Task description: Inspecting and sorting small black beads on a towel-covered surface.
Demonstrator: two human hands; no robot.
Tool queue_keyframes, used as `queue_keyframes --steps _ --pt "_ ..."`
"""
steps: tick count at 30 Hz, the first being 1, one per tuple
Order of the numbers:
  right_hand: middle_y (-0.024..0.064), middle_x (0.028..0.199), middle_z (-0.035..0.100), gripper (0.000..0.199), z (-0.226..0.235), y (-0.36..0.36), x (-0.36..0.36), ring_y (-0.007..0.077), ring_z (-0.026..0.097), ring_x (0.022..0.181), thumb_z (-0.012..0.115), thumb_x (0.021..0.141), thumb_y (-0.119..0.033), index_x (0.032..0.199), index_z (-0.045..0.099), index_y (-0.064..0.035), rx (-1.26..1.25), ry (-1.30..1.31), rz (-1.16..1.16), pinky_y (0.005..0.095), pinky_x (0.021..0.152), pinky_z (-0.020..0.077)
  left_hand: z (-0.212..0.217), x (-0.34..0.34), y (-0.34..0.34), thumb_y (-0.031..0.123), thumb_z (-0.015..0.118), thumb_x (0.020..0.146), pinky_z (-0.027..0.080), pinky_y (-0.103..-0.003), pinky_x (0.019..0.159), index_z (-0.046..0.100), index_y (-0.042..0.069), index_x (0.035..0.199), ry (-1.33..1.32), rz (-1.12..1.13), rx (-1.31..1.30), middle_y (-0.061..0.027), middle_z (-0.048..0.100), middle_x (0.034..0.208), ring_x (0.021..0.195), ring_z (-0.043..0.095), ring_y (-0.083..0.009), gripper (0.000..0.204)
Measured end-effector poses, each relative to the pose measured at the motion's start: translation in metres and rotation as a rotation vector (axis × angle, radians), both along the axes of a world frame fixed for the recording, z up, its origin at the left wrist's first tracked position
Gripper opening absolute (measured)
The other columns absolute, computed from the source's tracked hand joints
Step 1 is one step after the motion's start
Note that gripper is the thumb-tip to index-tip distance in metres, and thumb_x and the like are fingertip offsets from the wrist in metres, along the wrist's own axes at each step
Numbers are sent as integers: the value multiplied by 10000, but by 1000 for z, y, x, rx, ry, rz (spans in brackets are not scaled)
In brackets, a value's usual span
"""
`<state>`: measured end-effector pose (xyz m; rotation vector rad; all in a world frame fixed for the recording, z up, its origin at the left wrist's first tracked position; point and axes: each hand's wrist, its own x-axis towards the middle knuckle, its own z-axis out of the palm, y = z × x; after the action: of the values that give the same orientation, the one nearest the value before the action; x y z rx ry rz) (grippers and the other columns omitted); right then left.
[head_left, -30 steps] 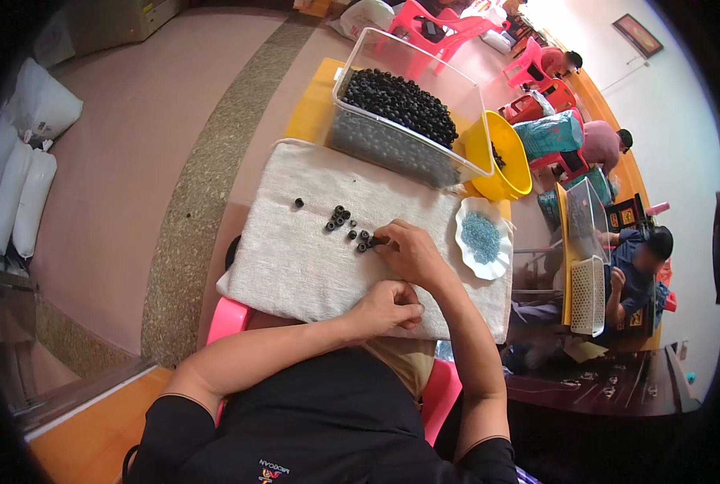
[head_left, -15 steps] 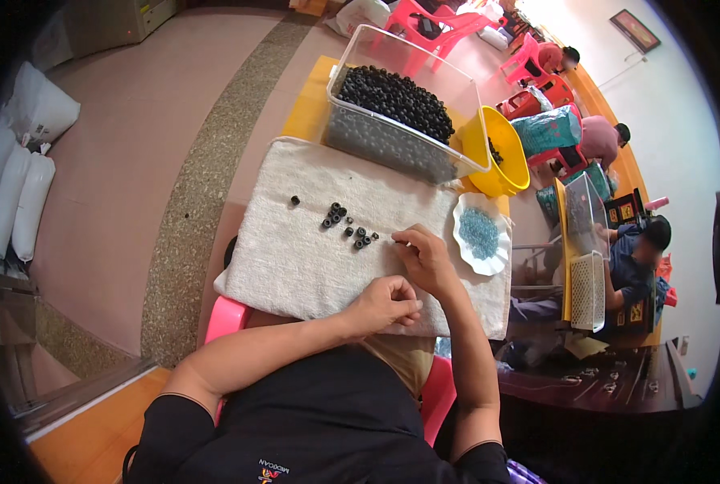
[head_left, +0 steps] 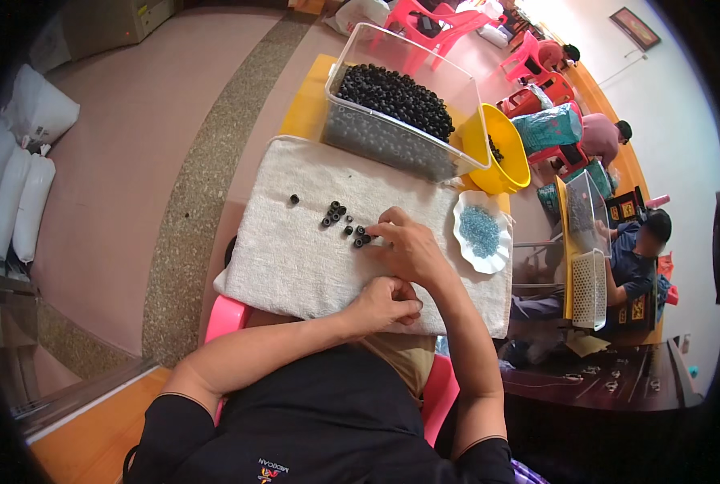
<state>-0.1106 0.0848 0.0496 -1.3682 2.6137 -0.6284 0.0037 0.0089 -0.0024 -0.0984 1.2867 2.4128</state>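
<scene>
Several small black ring-shaped plastic parts [head_left: 335, 213] lie in loose clusters on the white towel [head_left: 295, 266], with one black part [head_left: 294, 199] apart at the left. Above the right-hand cluster [head_left: 361, 239] is my right hand [head_left: 409, 248], its fingers apart around the parts and partly covering them. My left hand [head_left: 386, 303] rests on the towel's near side with curled fingers pressed together; what they hold, if anything, is hidden. To the right of my right hand sits a white wavy-rimmed dish [head_left: 490, 264] of small blue-clear pieces [head_left: 479, 231].
A clear plastic bin [head_left: 392, 137] heaped with black parts [head_left: 396, 101] stands at the towel's far edge. Beside it is a yellow basin [head_left: 515, 153] with a few more. At right, a person [head_left: 638, 250] sits by another clear bin [head_left: 587, 206] and a white perforated basket [head_left: 590, 290].
My right hand has moved left from the bare towel to the right-hand cluster, its fingers spreading from a pinch. My left hand has stayed in place.
</scene>
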Motion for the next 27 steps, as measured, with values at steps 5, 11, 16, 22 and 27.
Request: queue_keyframes --steps 5,11,16,22,27 --pt "92 977 634 257 -14 -2 -6 281 652 728 760 730 -146 980 722 -100 -8 -21 41 368 668 523 3 1 0 105 659 888 539 -244 659 607 -25 866 -16 -7 9 -75 651 815 720 628 -117 142" --pt "80 887 637 242 -8 31 0 140 607 669 694 736 -5 975 660 -5 -310 -174 -60 255 598 486 3 1 -1 108 639 909 547 -258 668 587 -19 922 -33 19 53 -85 641 870 760 631 -123 138" --pt "111 915 644 274 -7 71 24 160 627 735 687 741 20 1013 654 11 -362 -219 -161 256 652 502 -2 0 1 138 613 941 553 -290 694 449 3 1182 -72 223 212 -99 628 950 796 632 -151 322" --pt "133 955 648 280 -8 98 51 178 646 812 678 763 39 1042 655 20 -342 -288 -156 281 717 521 -6 1 4 117 618 939 549 -277 705 462 0 1166 -25 203 175 -106 643 936 807 643 -158 299" --pt "101 945 629 365 2 98 63 150 627 780 678 763 38 1119 691 -39 -468 -436 -132 256 664 484 -10 1 6 66 623 924 550 -267 714 507 2 1112 25 167 115 -100 654 911 821 656 -154 230"
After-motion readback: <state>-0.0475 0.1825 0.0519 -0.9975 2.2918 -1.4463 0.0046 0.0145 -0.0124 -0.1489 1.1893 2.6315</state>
